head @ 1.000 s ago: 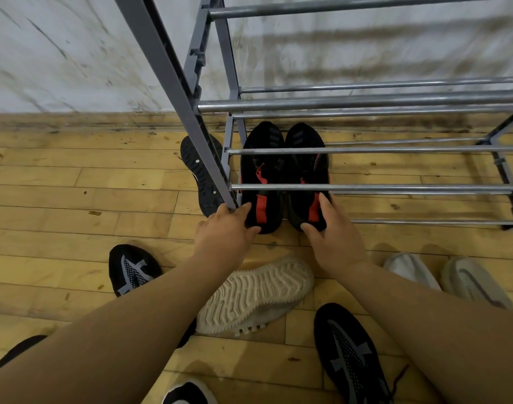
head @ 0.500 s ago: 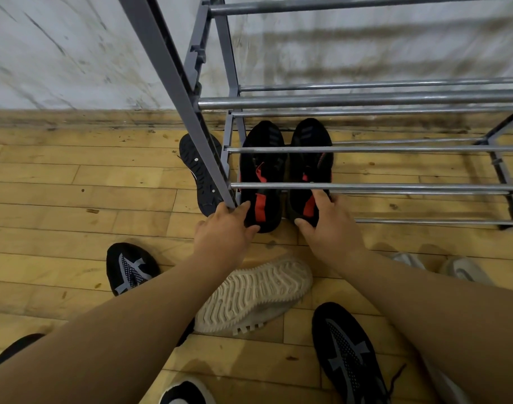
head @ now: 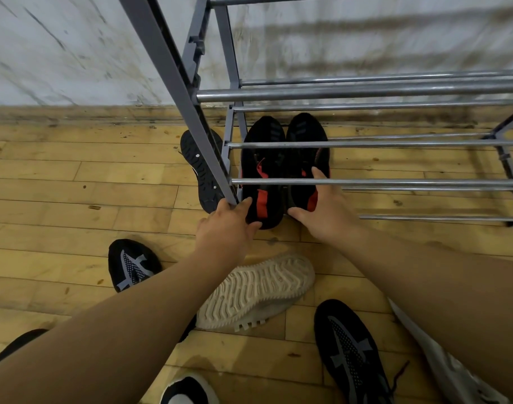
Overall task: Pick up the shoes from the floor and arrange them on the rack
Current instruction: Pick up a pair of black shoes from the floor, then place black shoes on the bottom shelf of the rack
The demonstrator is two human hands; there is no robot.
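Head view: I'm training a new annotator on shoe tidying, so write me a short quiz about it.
1. True or false: the beige shoe lies sole up on the floor.
2. Which tier of the rack holds the black-red shoes? A top, B bottom, C none.
3. How many grey-patterned shoes are on the floor?
Key: 1 true; 2 B; 3 two.
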